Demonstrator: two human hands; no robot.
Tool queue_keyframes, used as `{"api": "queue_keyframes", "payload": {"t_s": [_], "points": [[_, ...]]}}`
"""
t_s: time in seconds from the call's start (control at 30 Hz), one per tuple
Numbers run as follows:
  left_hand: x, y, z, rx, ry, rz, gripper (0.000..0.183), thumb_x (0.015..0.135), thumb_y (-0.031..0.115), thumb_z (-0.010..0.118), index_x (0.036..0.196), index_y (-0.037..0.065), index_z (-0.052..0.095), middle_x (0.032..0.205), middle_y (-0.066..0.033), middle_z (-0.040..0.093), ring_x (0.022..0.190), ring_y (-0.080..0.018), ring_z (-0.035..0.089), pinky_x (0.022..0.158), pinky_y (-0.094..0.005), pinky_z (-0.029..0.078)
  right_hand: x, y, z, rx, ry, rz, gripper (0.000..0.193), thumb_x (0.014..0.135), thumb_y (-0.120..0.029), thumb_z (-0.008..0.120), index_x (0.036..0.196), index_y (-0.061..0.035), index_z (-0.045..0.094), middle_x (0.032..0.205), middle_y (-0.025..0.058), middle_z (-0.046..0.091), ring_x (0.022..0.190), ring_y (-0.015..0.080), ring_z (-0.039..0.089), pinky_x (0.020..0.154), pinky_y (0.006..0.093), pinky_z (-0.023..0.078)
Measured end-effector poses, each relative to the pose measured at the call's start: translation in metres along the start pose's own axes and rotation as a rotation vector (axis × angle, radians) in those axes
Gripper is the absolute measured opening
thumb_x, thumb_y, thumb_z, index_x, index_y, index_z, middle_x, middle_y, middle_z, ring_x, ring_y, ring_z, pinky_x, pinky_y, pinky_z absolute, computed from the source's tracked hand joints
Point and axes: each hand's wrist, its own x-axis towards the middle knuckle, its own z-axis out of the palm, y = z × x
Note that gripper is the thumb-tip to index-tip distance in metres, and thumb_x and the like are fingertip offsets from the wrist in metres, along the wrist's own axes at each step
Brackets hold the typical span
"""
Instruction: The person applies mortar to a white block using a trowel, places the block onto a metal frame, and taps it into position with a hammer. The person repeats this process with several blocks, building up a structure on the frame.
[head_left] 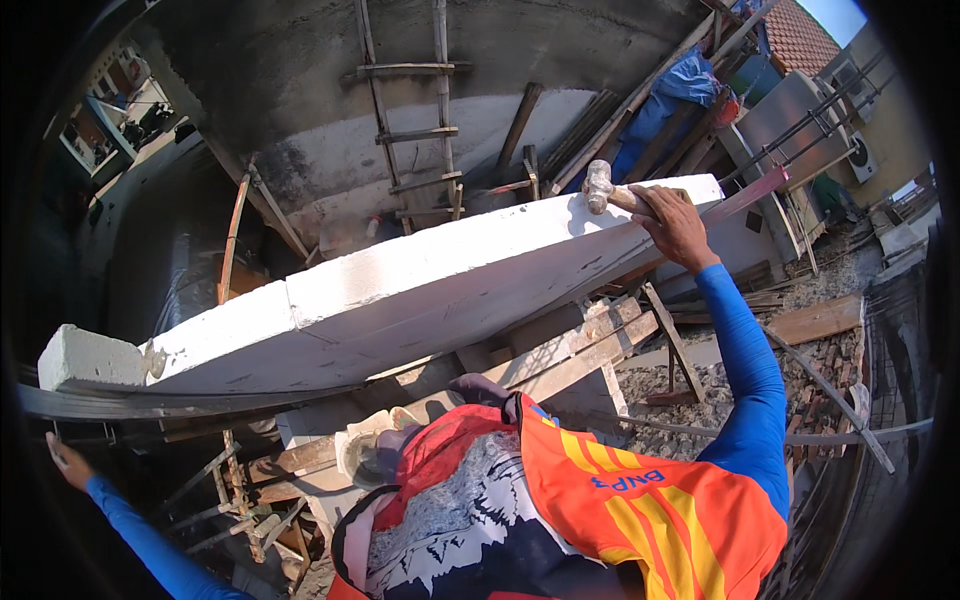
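Observation:
My right hand (677, 225) is closed round the wooden handle of a hammer (598, 188). The hammer's pale, dusty head sits over the top of a white block wall (430, 262), near its right end. My left hand (70, 462) is far out to the left, below a grey metal rail (160, 402); its fingers look stretched out and nothing shows in them. Above that rail a separate white block (88, 358) stands at the wall's left end, with grey mortar in the joint beside it.
A wooden ladder (415, 132) leans on the grey rendered wall behind. Wooden planks (570, 352) lie below the block wall, and a mortar-stained container (368, 445) stands by my legs. Timber props (240, 495) rise at lower left. Blue sheeting (683, 85) hangs at the back right.

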Motion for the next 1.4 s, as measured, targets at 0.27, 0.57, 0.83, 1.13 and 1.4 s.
{"api": "queue_keyframes", "payload": {"t_s": [0.27, 0.57, 0.83, 1.13, 1.4], "points": [[-0.317, 0.027, -0.055, 0.281, -0.01, -0.572, 0.048, 0.099, 0.04, 0.065, 0.126, 0.002, 0.071, 0.126, -0.0142, 0.073, 0.117, -0.0245, 0.067, 0.103, -0.0354, 0.049, 0.006, 0.113, 0.051, 0.089, -0.071, -0.23, 0.059, 0.086, -0.014, 0.073, 0.142, -0.0106, 0.055, 0.124, 0.0137, 0.063, 0.116, 0.0368, 0.057, 0.107, 0.0471, 0.039], [-0.609, 0.157, -0.049, 0.476, -0.359, -1.101, 0.06, 0.089, 0.047, 0.071, 0.127, 0.0, 0.068, 0.128, -0.0229, 0.069, 0.122, -0.0405, 0.064, 0.107, -0.0466, 0.047, 0.005, 0.132, 0.047, 0.232, -0.237, -0.186, 0.05, 0.089, -0.005, 0.071, 0.136, -0.0008, 0.054, 0.124, 0.0212, 0.06, 0.119, 0.0426, 0.056, 0.104, 0.0487, 0.044], [-0.871, 0.083, -0.091, 0.346, -0.331, -1.348, 0.036, 0.092, 0.036, 0.07, 0.106, 0.003, 0.077, 0.102, -0.0114, 0.078, 0.101, -0.0247, 0.073, 0.094, -0.0355, 0.054, 0.055, 0.089, -0.047, -0.12, -0.156, -0.228, 0.079, 0.083, -0.003, 0.073, 0.155, -0.0045, 0.04, 0.155, 0.022, 0.043, 0.143, 0.0419, 0.041, 0.117, 0.0512, 0.036], [-1.043, 0.035, -0.01, 0.227, -0.305, -1.611, 0.07, 0.087, 0.041, 0.079, 0.135, -0.005, 0.058, 0.131, -0.0225, 0.067, 0.118, -0.0308, 0.066, 0.102, -0.038, 0.05, -0.018, -0.398, 0.089, 0.756, -0.483, -0.685, 0.036, 0.109, -0.026, 0.048, 0.126, 0.0051, 0.054, 0.096, 0.0127, 0.063, 0.085, 0.0198, 0.06, 0.079, 0.0315, 0.049], [-1.08, -0.047, 0.085, -0.788, 0.359, -2.119, 0.058, 0.092, 0.022, 0.076, 0.139, -0.002, 0.052, 0.136, -0.0133, 0.061, 0.123, -0.031, 0.062, 0.1, -0.0466, 0.053, -0.155, -0.677, 0.624, 0.288, -0.794, -1.133, 0.043, 0.098, -0.024, 0.062, 0.134, -0.0035, 0.051, 0.134, 0.0239, 0.054, 0.128, 0.0467, 0.054, 0.096, 0.0516, 0.052]]}}
